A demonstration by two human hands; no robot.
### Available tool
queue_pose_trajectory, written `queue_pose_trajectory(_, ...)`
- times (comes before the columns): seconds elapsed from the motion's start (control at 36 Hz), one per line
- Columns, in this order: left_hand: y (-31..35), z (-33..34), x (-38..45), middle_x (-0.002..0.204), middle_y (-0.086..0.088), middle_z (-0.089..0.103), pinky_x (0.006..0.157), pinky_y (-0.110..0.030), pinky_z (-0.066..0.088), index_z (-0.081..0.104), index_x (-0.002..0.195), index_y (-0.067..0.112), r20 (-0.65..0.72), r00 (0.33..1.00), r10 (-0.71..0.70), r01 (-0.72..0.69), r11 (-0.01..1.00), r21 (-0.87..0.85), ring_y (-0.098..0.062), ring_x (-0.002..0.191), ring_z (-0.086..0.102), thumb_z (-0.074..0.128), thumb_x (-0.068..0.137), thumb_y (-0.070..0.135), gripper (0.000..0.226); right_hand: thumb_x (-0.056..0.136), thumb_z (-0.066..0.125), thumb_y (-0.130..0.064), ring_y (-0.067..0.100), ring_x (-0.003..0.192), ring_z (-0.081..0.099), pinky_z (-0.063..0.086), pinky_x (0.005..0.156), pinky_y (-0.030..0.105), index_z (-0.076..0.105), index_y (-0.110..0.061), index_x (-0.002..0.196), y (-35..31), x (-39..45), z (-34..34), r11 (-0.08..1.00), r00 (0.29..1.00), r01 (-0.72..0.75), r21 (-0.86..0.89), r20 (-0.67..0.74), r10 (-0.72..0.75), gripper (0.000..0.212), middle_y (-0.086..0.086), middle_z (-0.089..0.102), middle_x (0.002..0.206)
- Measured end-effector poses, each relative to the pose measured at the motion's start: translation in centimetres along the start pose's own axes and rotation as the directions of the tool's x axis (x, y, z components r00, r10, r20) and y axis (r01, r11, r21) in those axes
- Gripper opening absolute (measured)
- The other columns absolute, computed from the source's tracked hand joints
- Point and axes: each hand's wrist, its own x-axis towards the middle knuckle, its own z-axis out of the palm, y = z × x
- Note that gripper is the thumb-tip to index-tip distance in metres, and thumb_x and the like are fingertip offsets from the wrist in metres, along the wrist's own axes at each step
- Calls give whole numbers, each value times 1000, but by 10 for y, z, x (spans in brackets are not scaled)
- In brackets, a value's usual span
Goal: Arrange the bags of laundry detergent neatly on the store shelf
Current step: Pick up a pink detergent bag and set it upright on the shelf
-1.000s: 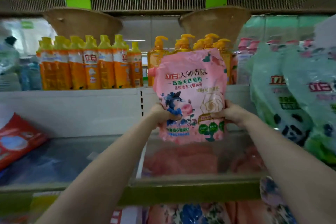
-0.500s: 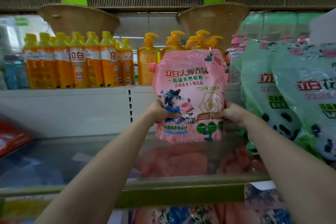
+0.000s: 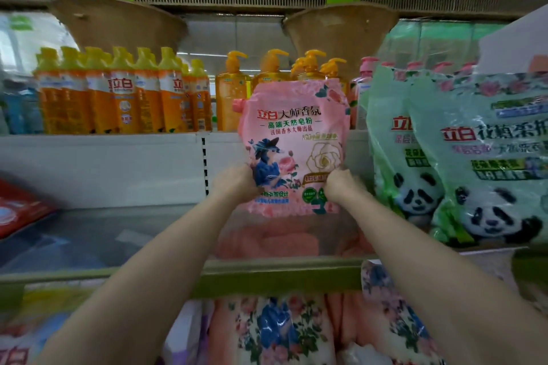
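Seen from the head camera, both hands are holding a pink detergent bag (image 3: pixel 292 139) upright over the glass shelf (image 3: pixel 89 243), its printed face turned toward the camera. The left hand (image 3: pixel 235 184) is gripping the bag's lower left edge, and the right hand (image 3: pixel 341 185) is gripping its lower right edge, fingers curled round the plastic. The bag is sitting just left of the green panda bags (image 3: pixel 462 157), which are standing at the right of the same shelf. Behind it, orange bottles (image 3: pixel 118 95) and yellow pump bottles (image 3: pixel 275 74) are lining the higher shelf. A red pack (image 3: pixel 17 210) is lying at the far left.
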Motion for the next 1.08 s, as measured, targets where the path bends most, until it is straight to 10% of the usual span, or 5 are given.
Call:
queue_pose_trajectory(0.17,-38,-28,-31,116,-13,60,88,-41,51,51,117,7,-37,998,-41,46,988,148,-31,105,58,61,86,38,44,94,47,-17,37,135,34,43,102,46,7,-7,151,-29,-40,-10,975,989,140,-174,71,-129,70,18,8,157)
queue_pose_trajectory(0.42,-110,-92,-94,126,-11,54,88,-40,46,47,125,10,-94,991,-99,122,951,283,-30,114,53,57,90,41,48,93,55,-38,30,134,36,34,110,44,29,-9,145,-117,-122,-25,787,780,615,-55,190,-596,65,14,33,148)
queue_pose_trajectory(1.08,-307,-209,-308,120,-12,61,90,-38,43,54,118,12,-300,881,-364,470,744,475,-31,111,59,56,86,36,40,86,60,-35,32,132,39,39,105,47,34,-11,140,-307,-319,13,557,541,829,42,190,-819,64,14,40,143)
